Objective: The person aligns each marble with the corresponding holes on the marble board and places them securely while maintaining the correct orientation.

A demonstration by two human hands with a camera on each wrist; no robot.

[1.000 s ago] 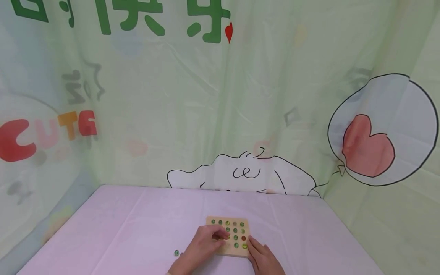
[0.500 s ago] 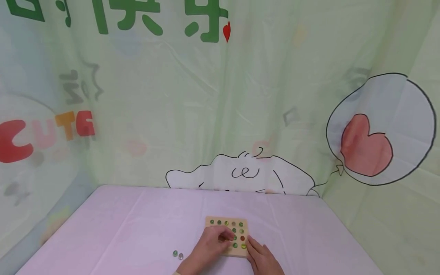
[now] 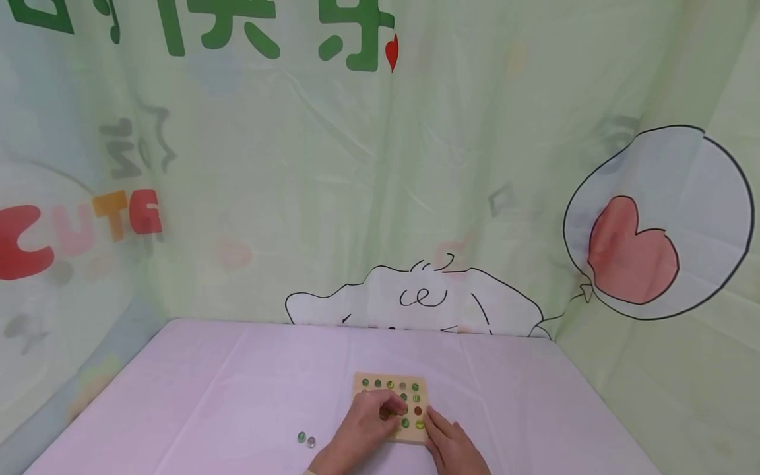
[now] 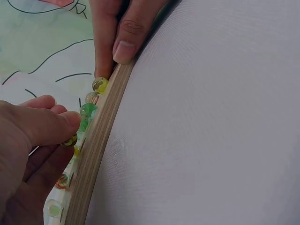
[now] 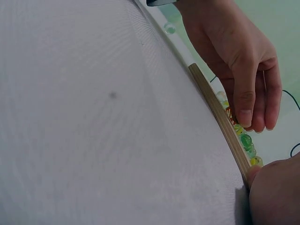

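A square wooden board (image 3: 410,436) with rows of green, yellow and reddish glass marbles in its hollows lies on the table. My left hand (image 3: 367,422) is over its middle, covering several hollows. Between thumb and fingers it pinches a dark yellowish marble (image 4: 69,141), close over the board. Along the right edge and near corner, my right hand (image 3: 456,443) holds the board, its thumb (image 4: 125,50) on the near side. Two loose marbles lie left of the board: a green marble (image 3: 301,437) and a clear marble (image 3: 311,442).
A pale pink cloth covers the table (image 3: 237,382). Behind and beside it hang light green printed curtains (image 3: 249,185) with a balloon drawing (image 3: 700,218) on the right.
My left hand has shifted slightly right over the board, with the clear loose marble coming out from behind its wrist. My right hand stays at the board's edge.
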